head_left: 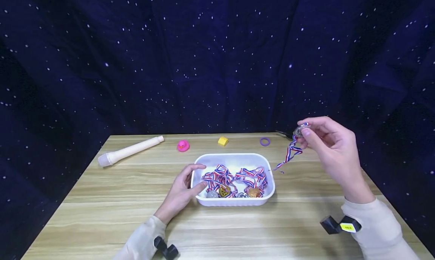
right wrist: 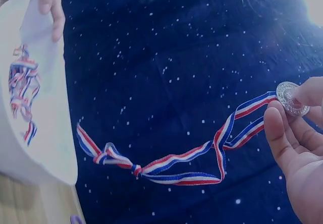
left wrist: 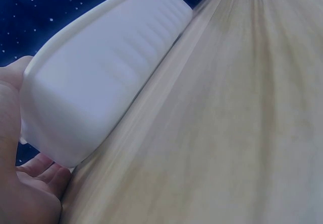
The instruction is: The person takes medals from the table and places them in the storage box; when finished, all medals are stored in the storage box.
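A silver medal is pinched between the thumb and fingers of my right hand, raised above the table to the right of the white tray. Its red, white and blue ribbon dangles, knotted near the far end. My left hand grips the tray's left end, thumb and index finger over the rim, other fingers against the outside. Inside the tray lie a gold medal, a bronze medal and two silver medals, one silver medal at the left, among bunched striped ribbons.
Along the back of the wooden table lie a pale microphone, a pink rubber duck, a yellow toy brick and a purple ring. A thin dark object lies partly behind the right hand. A dark starry curtain hangs behind.
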Motion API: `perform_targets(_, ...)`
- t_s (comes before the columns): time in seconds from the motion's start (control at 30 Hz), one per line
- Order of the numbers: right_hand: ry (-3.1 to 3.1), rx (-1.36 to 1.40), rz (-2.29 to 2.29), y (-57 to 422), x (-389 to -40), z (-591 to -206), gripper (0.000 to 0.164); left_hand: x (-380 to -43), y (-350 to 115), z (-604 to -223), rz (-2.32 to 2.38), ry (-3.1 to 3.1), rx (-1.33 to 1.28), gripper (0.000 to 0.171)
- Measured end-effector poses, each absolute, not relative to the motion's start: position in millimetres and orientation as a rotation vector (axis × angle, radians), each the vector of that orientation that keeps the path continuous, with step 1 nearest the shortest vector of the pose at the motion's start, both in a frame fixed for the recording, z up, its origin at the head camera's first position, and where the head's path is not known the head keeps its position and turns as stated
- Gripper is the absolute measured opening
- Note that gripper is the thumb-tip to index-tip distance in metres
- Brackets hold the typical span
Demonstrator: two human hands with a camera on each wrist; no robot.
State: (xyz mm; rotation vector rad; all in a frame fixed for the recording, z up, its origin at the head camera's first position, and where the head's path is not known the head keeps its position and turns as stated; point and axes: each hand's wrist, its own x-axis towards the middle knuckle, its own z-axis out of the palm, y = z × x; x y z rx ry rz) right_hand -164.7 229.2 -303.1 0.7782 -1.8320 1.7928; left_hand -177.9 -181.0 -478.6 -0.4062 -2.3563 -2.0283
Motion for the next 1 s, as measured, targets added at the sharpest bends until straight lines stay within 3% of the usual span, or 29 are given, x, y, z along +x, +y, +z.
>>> perform_targets(0.33, -1.953, 0.813, 1.701, 201, -184, -318, 0.018, -178, -181, -480, -2.023, -2.358, -0.414, 0.056)
perform_targets(0.57, -2.085, 0.752, 1.695, 187, -198, -336, 0.027, -178, -180, -478, -2.022, -2.36, -0.408, 0.056)
perform_targets(1.0, -2.389, 0.634, 1.577, 178, -206, -361, 0.01, -178, -181, -478, -2.017, -2.365, -0.41, 0.056)
